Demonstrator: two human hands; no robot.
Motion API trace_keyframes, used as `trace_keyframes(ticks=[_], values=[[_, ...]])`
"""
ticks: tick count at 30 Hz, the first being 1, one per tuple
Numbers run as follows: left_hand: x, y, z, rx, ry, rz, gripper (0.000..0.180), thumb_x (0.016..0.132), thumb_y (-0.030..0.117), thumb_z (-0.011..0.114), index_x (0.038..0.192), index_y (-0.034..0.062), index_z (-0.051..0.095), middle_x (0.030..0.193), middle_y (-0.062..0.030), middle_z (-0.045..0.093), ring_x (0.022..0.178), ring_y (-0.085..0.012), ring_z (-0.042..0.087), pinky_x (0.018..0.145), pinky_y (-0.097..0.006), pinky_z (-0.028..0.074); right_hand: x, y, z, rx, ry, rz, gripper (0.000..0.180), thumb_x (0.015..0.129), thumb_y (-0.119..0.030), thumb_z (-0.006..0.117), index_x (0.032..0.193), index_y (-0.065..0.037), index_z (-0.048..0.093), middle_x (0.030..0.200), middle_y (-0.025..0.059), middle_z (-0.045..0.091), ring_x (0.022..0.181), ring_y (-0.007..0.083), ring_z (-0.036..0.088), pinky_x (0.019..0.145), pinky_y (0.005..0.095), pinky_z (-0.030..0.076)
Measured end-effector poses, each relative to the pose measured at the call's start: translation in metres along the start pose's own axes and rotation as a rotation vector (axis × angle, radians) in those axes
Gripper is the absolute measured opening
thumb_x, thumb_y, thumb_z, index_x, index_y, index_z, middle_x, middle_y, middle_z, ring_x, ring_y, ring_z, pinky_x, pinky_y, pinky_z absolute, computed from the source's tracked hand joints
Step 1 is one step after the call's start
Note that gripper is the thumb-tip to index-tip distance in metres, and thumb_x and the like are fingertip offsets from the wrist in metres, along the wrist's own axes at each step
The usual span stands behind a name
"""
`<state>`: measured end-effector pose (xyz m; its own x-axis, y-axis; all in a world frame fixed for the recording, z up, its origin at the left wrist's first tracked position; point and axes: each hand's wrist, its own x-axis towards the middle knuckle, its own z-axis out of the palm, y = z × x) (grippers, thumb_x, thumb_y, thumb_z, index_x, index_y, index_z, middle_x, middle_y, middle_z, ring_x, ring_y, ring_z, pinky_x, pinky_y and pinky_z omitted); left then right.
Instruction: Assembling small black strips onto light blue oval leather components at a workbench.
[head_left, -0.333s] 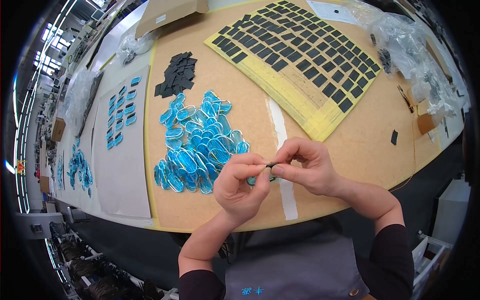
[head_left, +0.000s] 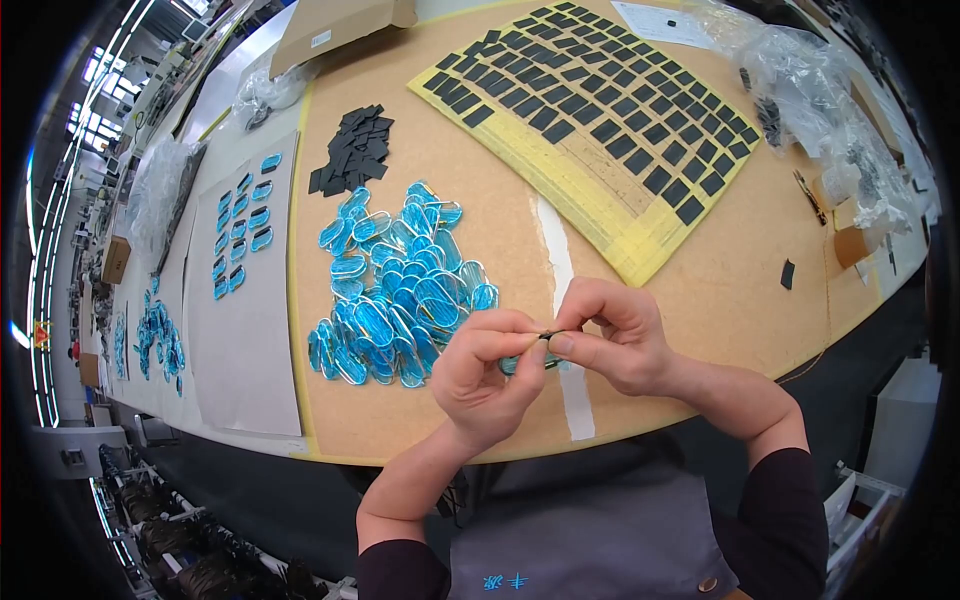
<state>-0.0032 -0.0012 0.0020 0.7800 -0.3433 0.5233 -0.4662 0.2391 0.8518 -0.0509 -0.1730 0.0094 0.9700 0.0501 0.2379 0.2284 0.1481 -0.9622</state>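
Note:
My left hand (head_left: pixel 482 375) and my right hand (head_left: pixel 618 338) meet above the table's near side, both pinching a small black strip (head_left: pixel 546 336) between thumb and fingertips. Under the left fingers shows part of a blue oval piece (head_left: pixel 509 366); whether it joins the strip is hidden by my fingers. Just left of my hands lies a heap of glossy blue oval pieces (head_left: pixel 405 290) with pale rims. Behind the heap is a loose pile of black rectangular patches (head_left: pixel 352 150).
A yellow-edged board (head_left: pixel 622 258) bears rows of black patches at the far right. On the left, a grey sheet (head_left: pixel 250 350) holds blue ovals with black bands. Clear plastic bags (head_left: pixel 830 120), tweezers (head_left: pixel 810 197), a tape roll (head_left: pixel 852 246) and a cardboard box (head_left: pixel 345 30) stand around.
Both hands have shifted very slightly to the right, and the fingertips have closed in around the black strip, which shows less. The piles have not moved.

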Motion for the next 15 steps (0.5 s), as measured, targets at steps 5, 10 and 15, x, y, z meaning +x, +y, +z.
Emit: trace_keyframes(ticks=[5, 10, 15], values=[[0.003, -0.001, -0.003, 0.031, -0.028, 0.014, 0.022, 0.076, -0.013, 0.067, 0.092, -0.0003, 0.059, 0.094, -0.0134, 0.064, 0.081, -0.0164, 0.061, 0.069, -0.025, 0.05, 0.001, -0.001, 0.003, 0.032, 0.035, 0.06, 0.008, 0.086, -0.002, 0.066, 0.092, -0.001, 0.06, 0.087, 0.0018, 0.058, 0.08, 0.0063, 0.053, 0.073, 0.0221, 0.044], [0.003, -0.003, -0.008, 0.025, -0.018, 0.02, 0.022, 0.077, -0.012, 0.068, 0.094, -0.001, 0.062, 0.095, -0.0135, 0.064, 0.082, -0.017, 0.062, 0.069, -0.025, 0.049, 0.006, -0.005, 0.001, 0.038, 0.047, 0.146, 0.012, 0.085, -0.008, 0.072, 0.092, -0.001, 0.066, 0.084, 0.0016, 0.065, 0.075, 0.0054, 0.058, 0.067, 0.0208, 0.047], [0.007, 0.0, -0.013, 0.007, -0.092, -0.06, 0.022, 0.08, -0.009, 0.068, 0.1, -0.0015, 0.062, 0.103, -0.0152, 0.063, 0.091, -0.0187, 0.063, 0.077, -0.027, 0.051, 0.007, -0.006, -0.004, 0.022, 0.068, 0.076, 0.011, 0.086, -0.006, 0.071, 0.093, 0.0, 0.067, 0.085, 0.0029, 0.067, 0.075, 0.0061, 0.06, 0.067, 0.0212, 0.048]])
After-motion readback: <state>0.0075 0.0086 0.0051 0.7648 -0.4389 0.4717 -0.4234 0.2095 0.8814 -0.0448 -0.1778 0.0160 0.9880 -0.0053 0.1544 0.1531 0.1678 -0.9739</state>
